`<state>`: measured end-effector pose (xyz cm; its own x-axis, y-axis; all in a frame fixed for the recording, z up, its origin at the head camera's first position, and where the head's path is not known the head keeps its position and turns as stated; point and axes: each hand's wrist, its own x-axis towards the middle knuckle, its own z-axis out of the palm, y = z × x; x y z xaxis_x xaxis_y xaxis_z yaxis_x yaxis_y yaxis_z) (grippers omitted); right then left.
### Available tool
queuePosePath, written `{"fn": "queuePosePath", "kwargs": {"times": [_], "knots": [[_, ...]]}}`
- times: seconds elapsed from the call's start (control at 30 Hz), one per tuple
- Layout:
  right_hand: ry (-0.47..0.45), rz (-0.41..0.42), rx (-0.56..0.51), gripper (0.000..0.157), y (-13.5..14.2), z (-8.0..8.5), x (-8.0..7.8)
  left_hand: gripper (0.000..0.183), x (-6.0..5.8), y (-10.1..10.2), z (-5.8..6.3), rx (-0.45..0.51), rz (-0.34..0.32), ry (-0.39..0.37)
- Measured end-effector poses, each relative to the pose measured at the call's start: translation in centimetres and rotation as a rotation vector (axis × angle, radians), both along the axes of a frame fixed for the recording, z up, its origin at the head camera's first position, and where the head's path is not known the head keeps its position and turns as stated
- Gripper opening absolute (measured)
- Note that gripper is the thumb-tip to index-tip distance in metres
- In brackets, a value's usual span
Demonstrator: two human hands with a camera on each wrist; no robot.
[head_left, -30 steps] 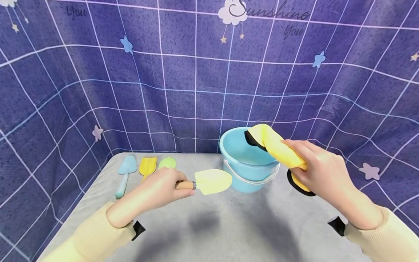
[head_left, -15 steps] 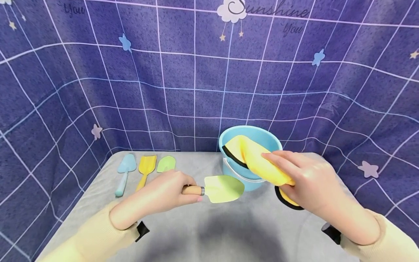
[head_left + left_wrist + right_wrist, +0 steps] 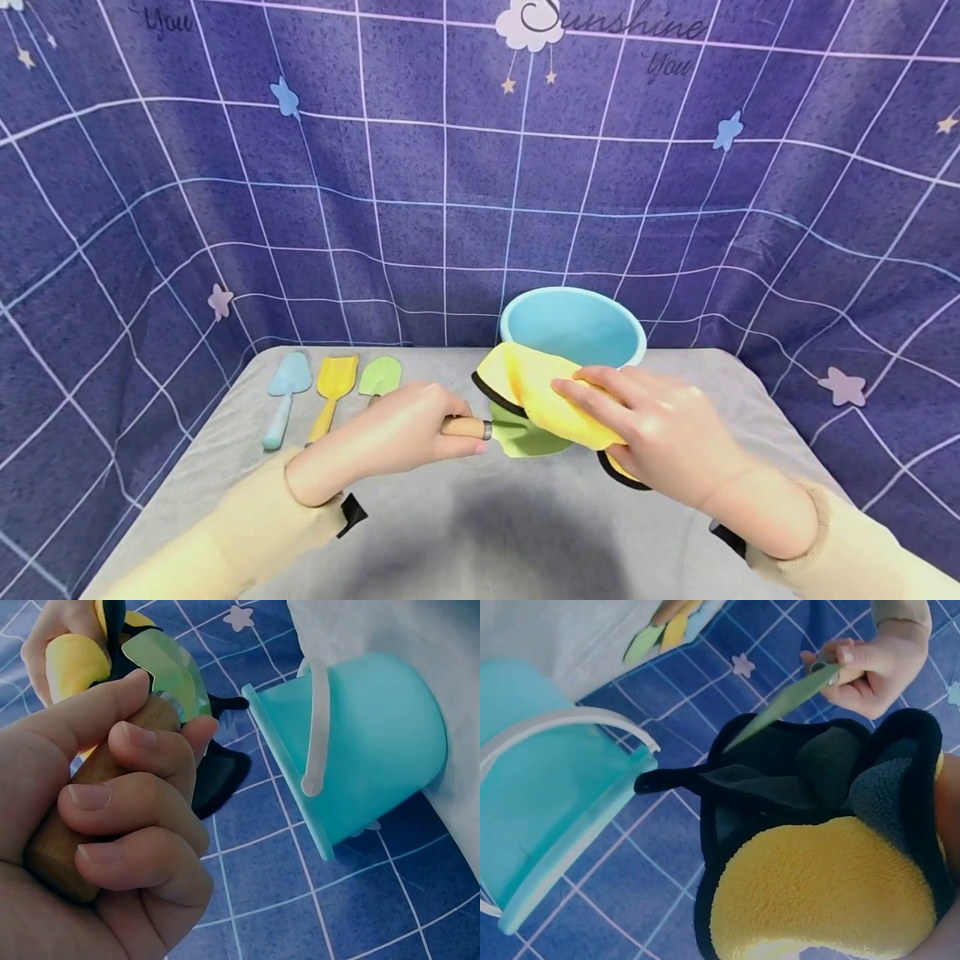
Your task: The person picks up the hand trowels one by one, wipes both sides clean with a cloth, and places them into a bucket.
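My left hand [image 3: 405, 429] grips a trowel by its wooden handle [image 3: 112, 780], fingers curled round it. The trowel's pale green blade [image 3: 536, 443] points right, partly hidden under a cloth. My right hand [image 3: 660, 433] holds this yellow cloth [image 3: 551, 392], which has black edging and a dark grey underside. The cloth lies over the blade's upper side in the head view. In the right wrist view the blade [image 3: 784, 705] shows nearly edge-on beside the cloth's dark folds. Both hands are raised above the table, in front of a light blue bucket [image 3: 573, 321] with a white handle [image 3: 319, 727].
At the back left of the grey-covered table [image 3: 435, 550] lie a light blue trowel [image 3: 288, 383], a yellow shovel [image 3: 335, 383] and another green-bladed tool [image 3: 381, 375], side by side. A dark blue gridded curtain [image 3: 420, 233] hangs behind and at both sides.
My right hand has brought the cloth left and down from above the bucket onto the trowel's blade. The left hand has moved the trowel slightly to the right.
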<state>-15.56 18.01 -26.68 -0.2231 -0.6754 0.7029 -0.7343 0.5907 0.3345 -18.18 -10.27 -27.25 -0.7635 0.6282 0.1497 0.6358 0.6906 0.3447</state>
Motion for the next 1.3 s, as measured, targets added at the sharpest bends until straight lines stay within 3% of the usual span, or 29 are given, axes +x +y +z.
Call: {"fn": "queuePosePath", "kwargs": {"times": [0.37,0.67,0.87,1.3], "knots": [[-0.044,-0.04,0.102,0.064,-1.0,-1.4,-0.7,0.039,-0.8,1.1,-0.2,-0.015,-0.034,0.003],[-0.005,-0.054,0.239,0.05,-1.6,-2.1,-1.1,0.036,-1.2,1.4,-0.7,-0.002,-0.071,0.032],[-0.043,-0.028,0.3,0.046,-1.7,-2.5,-1.3,0.031,-1.1,1.5,-1.3,-0.012,-0.075,0.036],[-0.091,-0.099,0.442,0.052,-1.7,-2.1,-1.1,0.037,-1.2,1.7,-2.2,0.007,-0.079,0.041]]}}
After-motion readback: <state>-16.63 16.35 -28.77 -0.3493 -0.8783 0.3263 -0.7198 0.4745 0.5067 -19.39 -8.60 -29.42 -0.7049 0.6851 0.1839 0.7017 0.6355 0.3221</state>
